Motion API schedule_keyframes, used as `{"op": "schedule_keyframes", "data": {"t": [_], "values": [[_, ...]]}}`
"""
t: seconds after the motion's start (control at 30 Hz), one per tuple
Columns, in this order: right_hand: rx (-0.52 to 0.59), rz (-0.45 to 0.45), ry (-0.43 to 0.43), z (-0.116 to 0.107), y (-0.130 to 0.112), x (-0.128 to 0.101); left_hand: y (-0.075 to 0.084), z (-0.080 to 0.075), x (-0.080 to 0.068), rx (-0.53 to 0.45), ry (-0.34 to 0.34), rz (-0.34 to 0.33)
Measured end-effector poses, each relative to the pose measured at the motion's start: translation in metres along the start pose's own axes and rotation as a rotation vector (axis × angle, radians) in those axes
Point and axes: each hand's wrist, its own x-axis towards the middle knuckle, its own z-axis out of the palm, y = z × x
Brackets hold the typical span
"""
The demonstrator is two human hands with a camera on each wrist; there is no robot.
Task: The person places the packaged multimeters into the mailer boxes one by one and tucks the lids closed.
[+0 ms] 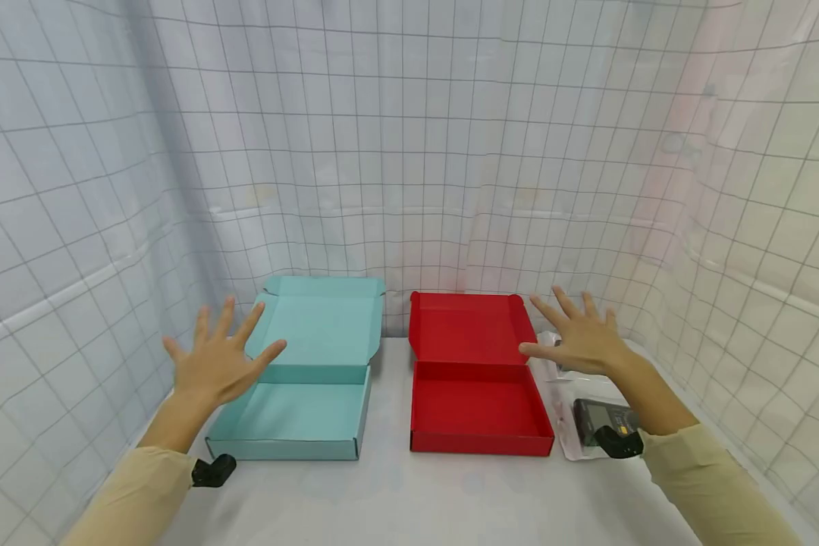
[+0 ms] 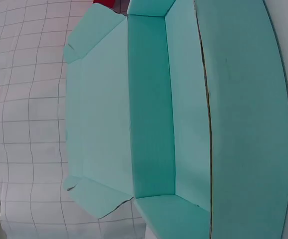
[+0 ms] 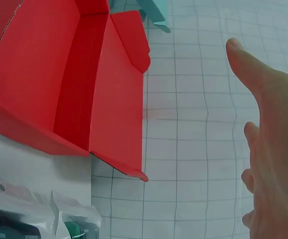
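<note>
White surface (image 1: 423, 493), w/ gridded white sheeting hung behind and at both sides. Teal box (image 1: 300, 413) sits on it left of centre, lid flipped open and leaning back twd the rear sheeting. Red box (image 1: 478, 409) just beside it on the right, narrow strip of surface between them, lid open the same way. Right of the red box, nearly touching its side wall, lie clear plastic packets (image 1: 580, 425) (dark item inside one; label too small to read), approx level w/ the box fronts.
</note>
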Motion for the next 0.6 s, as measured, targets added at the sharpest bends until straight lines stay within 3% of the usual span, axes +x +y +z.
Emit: {"op": "schedule_keyframes", "data": {"t": [0.3,0.6], "values": [[0.108,0.002,-0.061,-0.006,0.031,-0.013,-0.018,0.001,-0.009,-0.165,-0.005,0.020],[0.296,-0.065,-0.066,-0.001,0.065,-0.026,-0.042,0.011,-0.022,-0.516,-0.084,0.029]]}}
